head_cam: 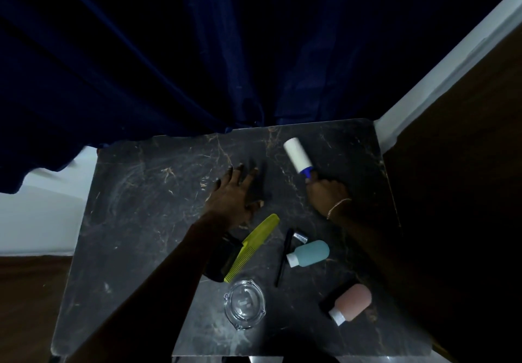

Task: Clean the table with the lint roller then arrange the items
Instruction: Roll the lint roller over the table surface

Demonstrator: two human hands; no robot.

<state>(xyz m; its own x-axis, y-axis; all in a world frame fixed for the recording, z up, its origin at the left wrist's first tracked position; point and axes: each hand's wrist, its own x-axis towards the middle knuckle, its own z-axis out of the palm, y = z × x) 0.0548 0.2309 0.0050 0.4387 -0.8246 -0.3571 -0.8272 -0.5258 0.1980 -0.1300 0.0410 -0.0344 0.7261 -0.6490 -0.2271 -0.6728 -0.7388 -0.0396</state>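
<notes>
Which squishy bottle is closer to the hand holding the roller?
The teal bottle. It lies nearer the right hand than the pink bottle at the table's near edge.

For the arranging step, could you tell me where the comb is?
The yellow-green comb lies diagonally near the table's middle, just below the left hand, left of the teal bottle.

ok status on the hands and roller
Right hand gripping lint roller on table. Left hand flat, empty. Comb, bottles, ashtray cluttering near side.
</notes>
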